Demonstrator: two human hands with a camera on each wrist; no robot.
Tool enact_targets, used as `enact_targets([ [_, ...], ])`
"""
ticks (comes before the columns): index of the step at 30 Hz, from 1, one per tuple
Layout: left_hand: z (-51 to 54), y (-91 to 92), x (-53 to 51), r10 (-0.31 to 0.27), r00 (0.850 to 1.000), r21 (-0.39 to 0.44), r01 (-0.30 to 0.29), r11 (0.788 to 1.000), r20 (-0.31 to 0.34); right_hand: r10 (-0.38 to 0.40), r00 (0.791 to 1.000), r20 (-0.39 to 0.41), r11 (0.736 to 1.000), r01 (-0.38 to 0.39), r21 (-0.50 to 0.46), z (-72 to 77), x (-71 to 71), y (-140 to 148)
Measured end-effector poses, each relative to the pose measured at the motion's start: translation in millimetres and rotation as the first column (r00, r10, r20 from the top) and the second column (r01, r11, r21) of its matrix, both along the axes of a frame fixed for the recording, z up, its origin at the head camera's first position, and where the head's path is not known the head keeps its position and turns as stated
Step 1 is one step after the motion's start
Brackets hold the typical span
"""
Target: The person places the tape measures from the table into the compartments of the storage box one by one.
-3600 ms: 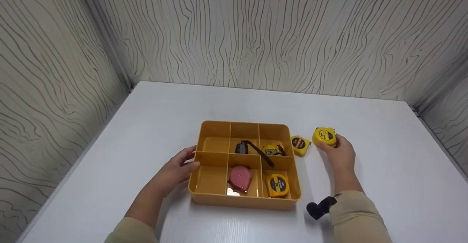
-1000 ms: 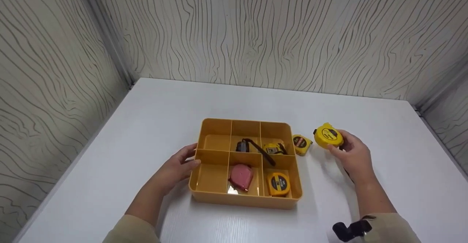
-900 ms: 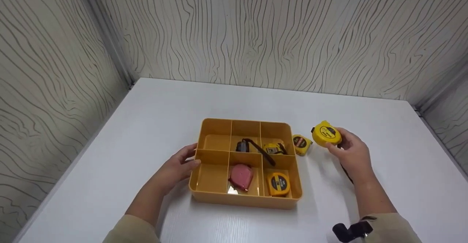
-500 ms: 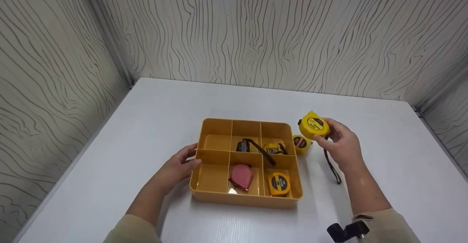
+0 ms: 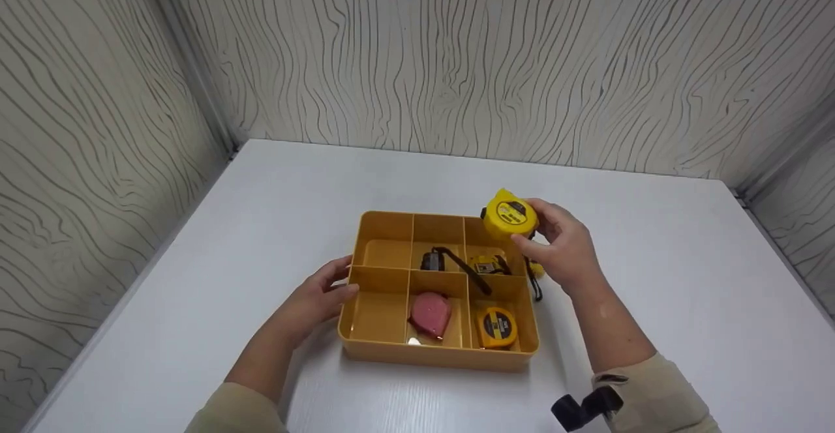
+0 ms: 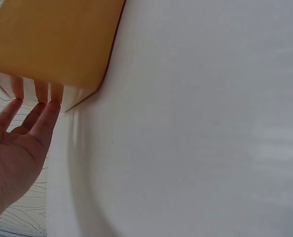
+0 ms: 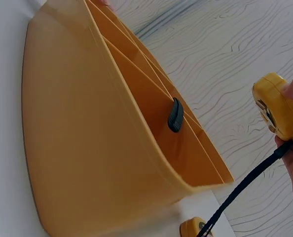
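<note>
My right hand (image 5: 562,244) grips a yellow tape measure (image 5: 510,216), raised over the back right corner of a divided orange-yellow box (image 5: 437,359). Its black wrist strap (image 7: 240,186) dangles outside the box's right side. At the box's left side, my left hand (image 5: 312,306) holds the wall: its thumb laps over the rim, while fingers (image 6: 47,121) lie against the outside. Inside the box are a black tape measure (image 5: 432,261) with a strap, a yellow one (image 5: 488,265), a pink one (image 5: 430,314) and an orange-yellow one (image 5: 497,327), in separate compartments.
Another small yellow tape measure (image 5: 537,270) lies on the white table (image 5: 293,192) against the box's right side, mostly hidden by my hand. Wood-patterned panels (image 5: 456,61) stand behind and at both sides. A black camera mount (image 5: 587,407) sticks out from my right sleeve.
My right hand has lifted the yellow tape measure from the right part of the table and carried it left to the box's back right corner. The left hand has stayed put.
</note>
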State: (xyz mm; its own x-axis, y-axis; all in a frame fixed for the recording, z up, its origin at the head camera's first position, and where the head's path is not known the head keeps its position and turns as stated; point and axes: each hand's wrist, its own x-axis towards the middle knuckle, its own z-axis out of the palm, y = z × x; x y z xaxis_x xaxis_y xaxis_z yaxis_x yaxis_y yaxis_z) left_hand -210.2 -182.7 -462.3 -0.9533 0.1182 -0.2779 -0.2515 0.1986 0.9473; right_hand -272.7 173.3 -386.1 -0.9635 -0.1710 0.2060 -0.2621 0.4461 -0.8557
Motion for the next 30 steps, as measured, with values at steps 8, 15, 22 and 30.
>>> enact_targets([
  [8,1.0,2.2,-1.2,-0.006,1.000,0.007,0.006,1.000,0.010,0.085,0.996,-0.022,0.996,-0.085,-0.039,-1.2,-2.7,-34.9],
  [15,0.7,2.8,-2.6,-0.004,1.000,0.012,0.004,1.000,0.010,0.151,0.988,-0.007,0.987,-0.151,-0.051,-5.8,-2.8,-68.4],
  [22,-0.1,2.6,-2.4,0.012,1.000,0.011,-0.012,1.000,0.004,0.178,0.984,0.004,0.984,-0.178,-0.016,-15.9,-4.5,-96.4],
  [30,1.1,3.7,-2.6,0.016,1.000,-0.014,-0.016,1.000,0.020,0.183,0.982,0.049,0.983,-0.181,-0.044,-29.4,-6.9,-115.3],
])
